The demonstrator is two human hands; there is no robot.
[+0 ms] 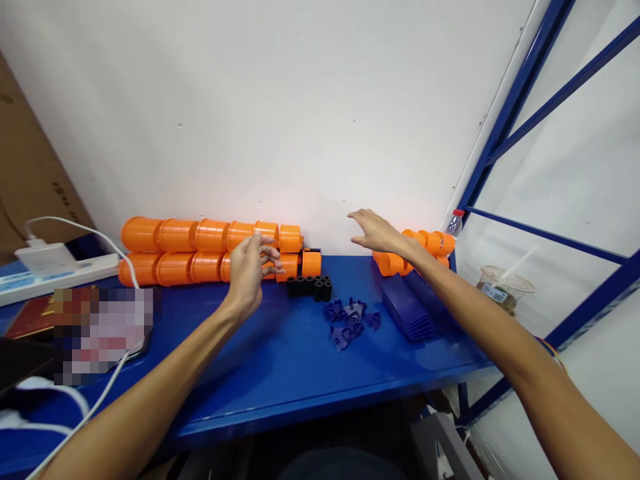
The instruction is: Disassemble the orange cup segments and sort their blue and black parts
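- Left hand (247,268): half open, fingers loosely bent and spaced apart, no part visibly gripped. Position: in front of the left group of orange cups (176,237). Contact with the cups: cannot be determined.
- Right hand (379,232): wide open, thumb well apart from the fingers, empty. Position: raised in front of the wall (320,100), just beside the right group of orange cups (393,264).
- Left group: cups laid on their sides, end to end, in two rows, one above the other, along the far edge of the desk (280,353). Interiors not visible; contents cannot be determined.
- Right group: cups clustered near the far right corner, partly hidden by the right forearm.
- Black cylinders (323,290): grouped upright at the right end of the left group.
- Dark blue brackets (354,311): loose pile, between the black cylinders and the blue panels.
- Blue panels (406,308): stacked, overlapping, toward the right edge.
- Bottle (455,225): clear, red cap fitted, by the far right corner. Fill level cannot be determined.
- Drink cup (505,288): clear, lidded, straw inserted, brownish contents, label on side. Position: beyond the right edge; its support is not clear.
- Power strip (95,269): far left corner, white charger (46,259) on top.
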